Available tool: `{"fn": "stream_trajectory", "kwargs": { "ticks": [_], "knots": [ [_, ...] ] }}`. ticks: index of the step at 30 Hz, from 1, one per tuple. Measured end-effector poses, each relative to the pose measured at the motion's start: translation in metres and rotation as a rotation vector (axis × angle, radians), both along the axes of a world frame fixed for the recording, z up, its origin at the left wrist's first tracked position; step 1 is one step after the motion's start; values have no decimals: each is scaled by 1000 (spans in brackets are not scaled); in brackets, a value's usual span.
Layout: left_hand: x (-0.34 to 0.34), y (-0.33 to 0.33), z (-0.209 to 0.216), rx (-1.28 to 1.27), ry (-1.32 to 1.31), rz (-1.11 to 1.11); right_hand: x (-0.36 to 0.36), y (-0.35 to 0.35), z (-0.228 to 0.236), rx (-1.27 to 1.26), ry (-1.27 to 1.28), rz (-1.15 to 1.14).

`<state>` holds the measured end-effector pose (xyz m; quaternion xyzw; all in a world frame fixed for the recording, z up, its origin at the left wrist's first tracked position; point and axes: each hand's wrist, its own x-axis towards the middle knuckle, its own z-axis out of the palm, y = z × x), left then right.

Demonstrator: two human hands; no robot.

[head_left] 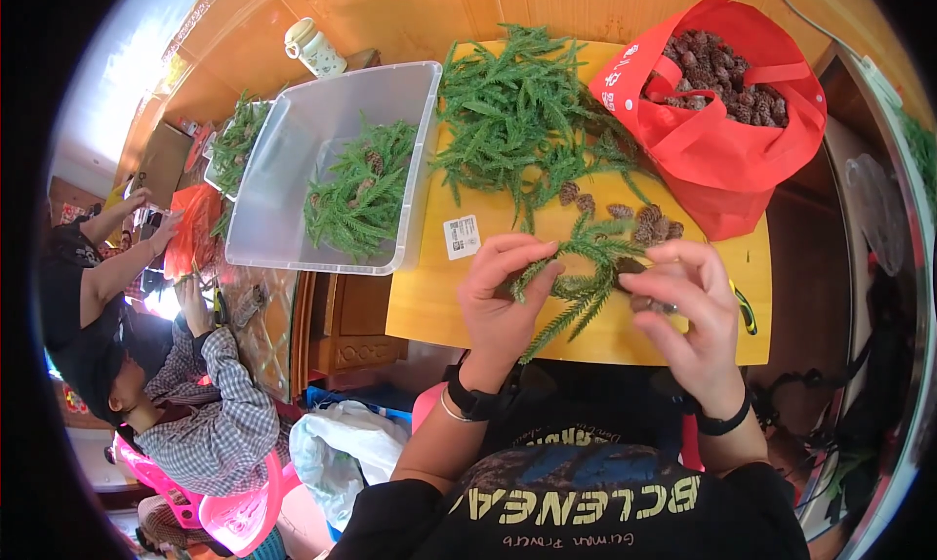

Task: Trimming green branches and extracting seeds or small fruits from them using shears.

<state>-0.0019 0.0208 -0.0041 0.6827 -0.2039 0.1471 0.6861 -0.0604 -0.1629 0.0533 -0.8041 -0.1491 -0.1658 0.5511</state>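
Over the front of the yellow table board [429, 316], my left hand [503, 292] pinches a green artificial pine sprig [576, 316] between thumb and fingers. My right hand [695, 311] is closed at the sprig's right side, its fingertips on a dark brown pine cone [631, 270] that they partly hide. Just beyond the sprig lie several loose pine cones [649, 226]. Farther back, a big heap of green pine sprigs [517, 111] covers the board's far side.
A red bag [722, 170] full of pine cones [717, 72] stands back right. A clear plastic bin [410, 209] left holds finished-looking sprigs [361, 189]. A white label [462, 237] and a yellow-black tool handle [745, 311] lie on the board. People [205, 414] work at far left.
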Motion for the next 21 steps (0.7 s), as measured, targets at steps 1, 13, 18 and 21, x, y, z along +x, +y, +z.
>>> {"fn": "stream_trajectory", "kwargs": {
  "ticks": [1,13,18,21],
  "knots": [
    [0,0,1,11,-25,18,-1,3,3,-1,0,0],
    [-10,-7,12,-42,-91,80,7,21,-2,-77,99,-36],
    [-11,-7,14,22,-156,111,7,23,-1,-73,66,-2],
    [-13,-9,16,65,-216,96,8,25,-2,-68,23,-23]
  ]
}}
